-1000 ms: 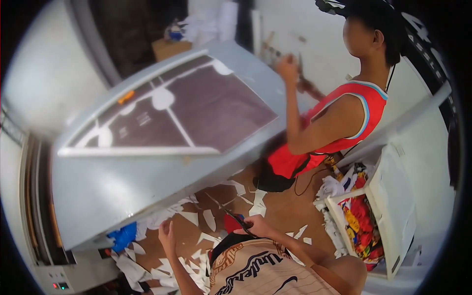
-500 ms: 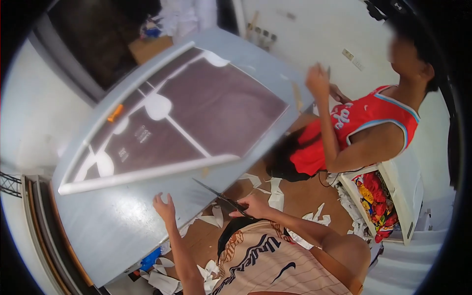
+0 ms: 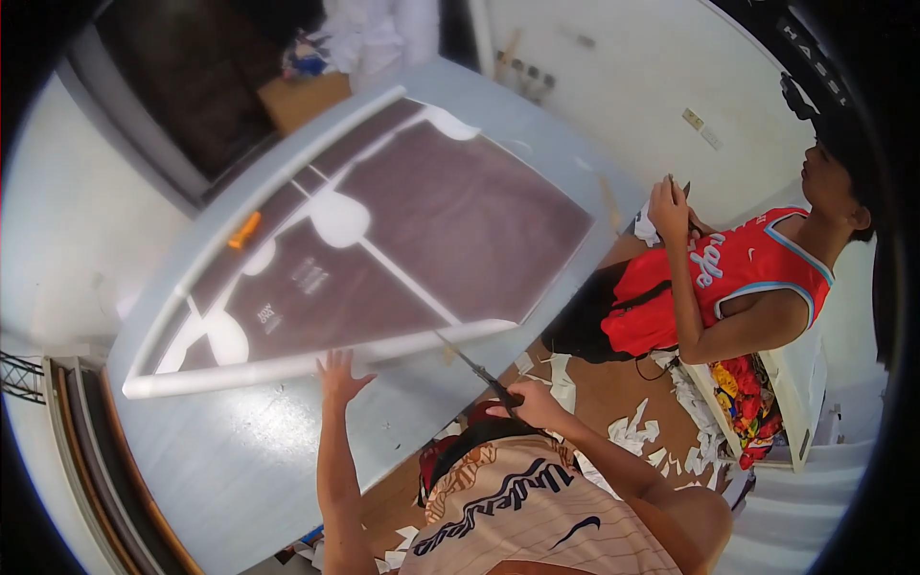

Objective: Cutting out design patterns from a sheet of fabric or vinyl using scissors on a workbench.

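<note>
A large sheet printed with dark brown pattern pieces and white gaps lies on the pale blue-grey table. Its near edge is curled into a white roll. My left hand is spread open at that roll, fingertips at or just beside it. In my right hand is a pair of black-handled scissors, blades pointing up and left toward the right part of the roll. Whether the blade tips touch the paper I cannot tell. A small orange tool rests near the sheet's far left edge.
At the right stands a co-worker in a red sleeveless jersey, both hands raised around a small dark object. White paper scraps litter the brown floor. Behind the co-worker is a white bin of colourful cloth. White rolls stand beyond the table.
My left hand has moved forward to the sheet's near roll, fingers spreading. The scissors have shifted right with my right hand. The co-worker's hands appear lower, and the whole view has shifted slightly.
</note>
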The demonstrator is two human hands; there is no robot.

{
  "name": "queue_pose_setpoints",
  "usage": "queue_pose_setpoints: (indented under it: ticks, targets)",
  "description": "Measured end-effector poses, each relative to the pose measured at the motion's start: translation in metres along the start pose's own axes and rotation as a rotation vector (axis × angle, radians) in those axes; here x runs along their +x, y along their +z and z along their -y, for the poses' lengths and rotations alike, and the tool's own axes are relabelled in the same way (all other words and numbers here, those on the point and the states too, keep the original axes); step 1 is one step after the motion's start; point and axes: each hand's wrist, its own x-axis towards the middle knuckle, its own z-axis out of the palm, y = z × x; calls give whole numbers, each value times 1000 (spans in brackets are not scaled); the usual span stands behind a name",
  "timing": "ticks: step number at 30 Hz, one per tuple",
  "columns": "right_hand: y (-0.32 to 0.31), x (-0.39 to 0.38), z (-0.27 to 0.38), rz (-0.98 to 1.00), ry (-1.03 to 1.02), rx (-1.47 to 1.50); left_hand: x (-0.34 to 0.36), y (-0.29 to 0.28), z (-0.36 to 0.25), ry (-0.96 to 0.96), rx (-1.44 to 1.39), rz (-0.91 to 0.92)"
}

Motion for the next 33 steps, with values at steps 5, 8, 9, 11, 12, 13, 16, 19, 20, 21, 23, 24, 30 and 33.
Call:
queue_pose_setpoints:
  ticks: [5,8,9,11,12,13,16,19,20,21,23,24,30,33]
  targets:
    - [30,-7,30,-51,-7,-79,-16,1,25,49,-51,23]
    - [51,-14,59,-70,42,30,-14,-2,37,100,-58,79]
    - [60,-18,63,-68,54,35,-14,-3,42,173,-56,2]
    - [79,-25,65,-62,63,39,-16,-1,54,242,-51,-76]
    - [90,-26,61,-46,54,32,-17,3,60,197,-117,-4]
    - [99,-27,58,-30,45,24,-20,5,67,150,-183,66]
    - [119,-34,51,-70,62,-24,-19,-1,61,176,-114,108]
    - [126,-38,63,-104,120,27,-29,1,66,240,-54,76]
    - [130,-39,61,-103,118,30,-33,4,69,239,-51,75]
    - [134,-39,57,-135,94,43,-39,7,72,191,-113,134]
    - [139,-42,57,-168,72,60,-47,8,73,146,-171,195]
    - [138,-43,59,-167,81,93,-51,7,70,152,-166,178]
    - [136,-40,66,-164,73,83,-81,6,60,205,-96,253]
    - [139,-36,66,-118,75,31,-102,19,63,187,-160,262]
